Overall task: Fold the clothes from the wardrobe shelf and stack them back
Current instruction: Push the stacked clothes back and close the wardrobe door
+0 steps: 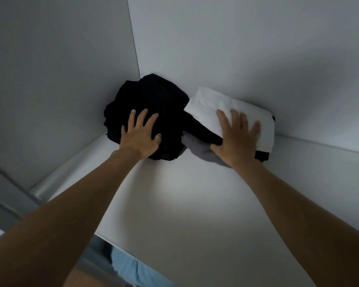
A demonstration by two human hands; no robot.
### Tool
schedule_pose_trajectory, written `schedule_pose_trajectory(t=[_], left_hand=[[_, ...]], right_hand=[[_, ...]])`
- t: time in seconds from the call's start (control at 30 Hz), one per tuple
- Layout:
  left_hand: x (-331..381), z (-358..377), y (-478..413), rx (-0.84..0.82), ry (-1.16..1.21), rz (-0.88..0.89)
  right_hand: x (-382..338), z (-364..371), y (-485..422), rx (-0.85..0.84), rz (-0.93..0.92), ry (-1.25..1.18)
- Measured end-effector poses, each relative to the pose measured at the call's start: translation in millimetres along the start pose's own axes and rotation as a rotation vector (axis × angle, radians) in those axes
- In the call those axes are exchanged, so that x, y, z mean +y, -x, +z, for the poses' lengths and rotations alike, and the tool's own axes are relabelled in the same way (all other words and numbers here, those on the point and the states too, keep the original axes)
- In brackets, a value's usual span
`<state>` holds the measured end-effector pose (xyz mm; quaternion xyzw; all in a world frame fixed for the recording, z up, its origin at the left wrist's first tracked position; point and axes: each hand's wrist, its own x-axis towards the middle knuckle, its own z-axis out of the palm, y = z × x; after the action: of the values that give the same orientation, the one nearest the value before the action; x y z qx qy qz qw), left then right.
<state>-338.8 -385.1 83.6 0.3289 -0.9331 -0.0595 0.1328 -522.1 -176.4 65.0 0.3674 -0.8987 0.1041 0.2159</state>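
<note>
1. A black bundle (153, 100) is heaped in the far left corner of the shelf (174, 204).
2. The left hand (140, 135) is laid on it, fingers spread, nothing gripped.
3. Just right of the bundle, a white cloth (222, 104) is stacked over a grey cloth (201, 151).
4. The right hand (236, 139) is pressed flat on the white cloth, fingers straight.

Two bare, unsleeved forearms (81, 199).

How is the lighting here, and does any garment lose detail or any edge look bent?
Head view: dim overall, with a brighter patch on the shelf; the black bundle under the left hand is a featureless dark mass, while the white garment under the right hand shows faint folds; the wall corner line curves, a wide-angle effect.
</note>
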Motion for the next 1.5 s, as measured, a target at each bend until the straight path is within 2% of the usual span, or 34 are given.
schedule_pose_trajectory(t=[0.17,0.23,0.33,0.4,0.43,0.5,0.57,0.63,0.7,0.77,0.83,0.97,1.03,1.23,1.5], left_hand=[[-15,-30,48,0.005,0.019,0.120],[-28,-44,75,-0.005,0.041,0.136],[-52,-62,123,-0.012,0.006,0.143],[-69,-75,154,0.031,-0.013,0.153],[-79,-82,167,0.064,-0.016,0.161],[-99,-99,193,0.127,-0.028,0.167],[-122,-116,217,0.167,-0.067,0.150],[-146,-130,238,0.192,-0.113,0.087],[-169,-140,253,0.182,-0.138,-0.026],[-189,-145,260,0.125,-0.101,-0.155],[-202,-145,259,0.055,-0.001,-0.223],[-206,-136,253,-0.045,0.213,-0.174],[-208,-131,250,-0.038,0.244,-0.155],[-209,-126,238,0.134,0.204,-0.084],[-174,-116,240,0.143,0.234,0.113]], right_hand=[[4,-18,21,-0.053,-0.035,-0.049],[3,-30,29,-0.072,-0.024,-0.147],[-20,-55,40,0.047,0.024,-0.523],[-57,-79,50,0.166,0.022,-0.768],[-82,-92,55,0.175,0.011,-0.857],[-138,-116,64,0.080,-0.023,-1.036],[-195,-137,70,-0.082,-0.020,-1.270],[-250,-154,74,-0.264,0.013,-1.495],[-303,-166,77,-0.443,0.037,-1.620],[-352,-173,80,-0.573,0.060,-1.659],[-393,-175,84,-0.624,0.107,-1.676],[-435,-164,94,-0.566,0.215,-1.647],[-437,-159,98,-0.533,0.230,-1.668],[-425,-158,104,-0.481,0.177,-1.692],[-372,-165,134,-0.341,0.151,-1.713]])
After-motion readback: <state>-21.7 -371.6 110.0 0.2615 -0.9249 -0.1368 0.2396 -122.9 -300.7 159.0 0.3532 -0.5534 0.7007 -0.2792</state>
